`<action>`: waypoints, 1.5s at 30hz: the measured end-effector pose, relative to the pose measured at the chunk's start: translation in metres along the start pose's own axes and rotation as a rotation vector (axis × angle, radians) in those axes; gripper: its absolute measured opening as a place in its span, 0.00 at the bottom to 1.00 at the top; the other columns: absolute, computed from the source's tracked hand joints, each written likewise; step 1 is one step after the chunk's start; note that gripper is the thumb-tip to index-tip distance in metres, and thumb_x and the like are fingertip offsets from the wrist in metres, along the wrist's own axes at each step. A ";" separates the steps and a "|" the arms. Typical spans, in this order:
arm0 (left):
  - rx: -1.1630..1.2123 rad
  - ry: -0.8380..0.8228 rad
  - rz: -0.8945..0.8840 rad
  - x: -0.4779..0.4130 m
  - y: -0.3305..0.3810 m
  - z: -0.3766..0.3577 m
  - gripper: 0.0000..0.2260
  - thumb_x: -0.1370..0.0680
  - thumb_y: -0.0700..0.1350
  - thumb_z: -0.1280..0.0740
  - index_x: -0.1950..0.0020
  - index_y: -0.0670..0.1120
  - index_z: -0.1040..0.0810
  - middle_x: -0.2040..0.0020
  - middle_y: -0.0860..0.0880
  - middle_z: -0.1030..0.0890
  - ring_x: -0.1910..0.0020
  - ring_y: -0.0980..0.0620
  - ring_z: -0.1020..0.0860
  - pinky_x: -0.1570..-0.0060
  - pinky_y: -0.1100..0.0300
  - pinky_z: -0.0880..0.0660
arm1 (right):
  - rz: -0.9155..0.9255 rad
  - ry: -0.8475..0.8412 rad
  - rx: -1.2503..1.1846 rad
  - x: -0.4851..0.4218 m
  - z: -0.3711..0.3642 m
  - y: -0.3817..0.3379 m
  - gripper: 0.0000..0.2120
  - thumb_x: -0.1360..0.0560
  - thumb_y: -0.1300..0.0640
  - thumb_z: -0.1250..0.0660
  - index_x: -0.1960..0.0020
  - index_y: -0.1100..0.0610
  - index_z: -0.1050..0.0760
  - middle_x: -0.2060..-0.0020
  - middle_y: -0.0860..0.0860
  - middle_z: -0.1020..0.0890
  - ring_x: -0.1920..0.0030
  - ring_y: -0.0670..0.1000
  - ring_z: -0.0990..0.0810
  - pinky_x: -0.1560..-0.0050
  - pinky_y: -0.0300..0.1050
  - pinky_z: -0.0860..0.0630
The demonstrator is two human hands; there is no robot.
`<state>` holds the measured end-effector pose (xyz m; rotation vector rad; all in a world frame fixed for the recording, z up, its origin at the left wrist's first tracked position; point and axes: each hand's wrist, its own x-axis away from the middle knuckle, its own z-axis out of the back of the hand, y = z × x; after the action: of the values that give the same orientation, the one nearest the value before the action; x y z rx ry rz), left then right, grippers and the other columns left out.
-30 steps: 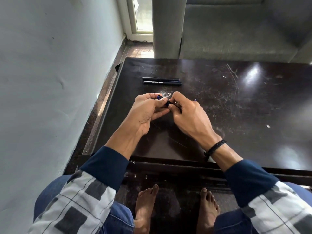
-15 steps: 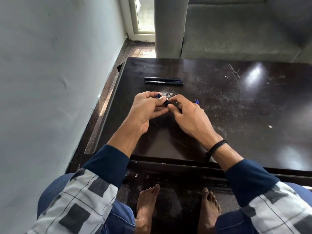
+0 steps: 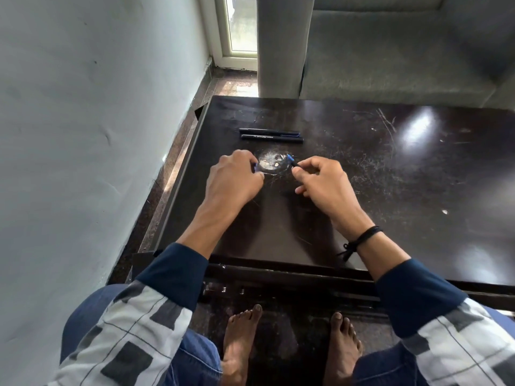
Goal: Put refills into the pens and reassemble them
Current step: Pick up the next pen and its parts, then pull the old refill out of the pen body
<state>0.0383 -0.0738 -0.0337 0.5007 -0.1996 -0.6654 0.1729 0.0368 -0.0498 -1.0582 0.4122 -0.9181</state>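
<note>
Blue-tipped pen part (image 3: 291,160) pinched in right hand (image 3: 324,188) fingers (image 3: 302,166).

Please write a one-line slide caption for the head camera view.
Left hand and right hand each hold a pen part above a dark table; two pens lie beyond.

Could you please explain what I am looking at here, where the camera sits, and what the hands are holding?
There is no machine: a seated person works with bare hands, filmed by a camera worn on the head, looking down. The dark scratched table carries two black pens lying side by side near its far edge. The right hand pinches a dark pen part with a blue tip. The left hand is closed, with a bit of blue showing at its fingers; what it holds is mostly hidden. The hands are apart.
</note>
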 end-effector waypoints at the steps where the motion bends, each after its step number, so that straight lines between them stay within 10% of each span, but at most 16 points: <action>1: -0.071 -0.024 -0.030 0.002 0.002 -0.002 0.12 0.26 0.49 0.31 0.43 0.54 0.18 0.47 0.47 0.15 0.46 0.44 0.18 0.49 0.56 0.26 | -0.038 -0.003 -0.104 -0.001 0.001 0.000 0.03 0.23 0.52 0.29 0.55 0.51 0.20 0.62 0.47 0.16 0.62 0.47 0.15 0.54 0.50 0.19; 11: -0.194 -0.110 -0.090 0.008 0.005 -0.013 0.18 0.24 0.59 0.31 0.41 0.49 0.20 0.42 0.47 0.19 0.44 0.42 0.20 0.51 0.54 0.28 | -0.168 -0.009 -0.364 0.004 0.008 -0.009 0.04 0.25 0.56 0.25 0.54 0.57 0.17 0.65 0.48 0.18 0.72 0.38 0.25 0.70 0.30 0.30; 18: 0.336 -0.258 -0.045 0.008 0.014 -0.010 0.24 0.33 0.73 0.32 0.53 0.55 0.16 0.59 0.52 0.16 0.57 0.49 0.17 0.54 0.54 0.21 | -0.204 -0.071 -0.501 0.005 0.009 -0.012 0.03 0.25 0.59 0.25 0.55 0.58 0.17 0.63 0.52 0.15 0.67 0.45 0.21 0.65 0.37 0.28; 31: 0.497 -0.399 -0.098 0.009 0.013 -0.019 0.06 0.28 0.51 0.25 0.53 0.53 0.17 0.68 0.52 0.17 0.67 0.52 0.21 0.55 0.51 0.21 | -0.234 -0.038 -0.479 0.006 0.007 -0.011 0.12 0.24 0.49 0.26 0.58 0.57 0.19 0.71 0.48 0.19 0.71 0.44 0.23 0.68 0.36 0.28; 38: 0.730 -0.179 -0.055 -0.001 0.004 0.015 0.09 0.29 0.41 0.22 0.51 0.41 0.15 0.63 0.46 0.16 0.68 0.58 0.22 0.64 0.67 0.25 | -0.383 -0.157 -0.781 0.008 0.013 -0.017 0.03 0.25 0.58 0.25 0.53 0.57 0.18 0.64 0.52 0.15 0.68 0.45 0.19 0.64 0.35 0.24; 45: 1.170 -0.092 0.102 -0.004 0.002 0.029 0.11 0.26 0.35 0.25 0.45 0.42 0.19 0.63 0.48 0.15 0.61 0.51 0.16 0.56 0.60 0.18 | -0.356 -0.292 -0.775 0.011 0.011 -0.015 0.02 0.25 0.61 0.27 0.53 0.57 0.17 0.60 0.53 0.13 0.64 0.44 0.17 0.61 0.34 0.21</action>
<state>0.0268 -0.0810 -0.0079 1.5668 -0.7078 -0.4148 0.1800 0.0311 -0.0300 -1.9968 0.3428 -0.9102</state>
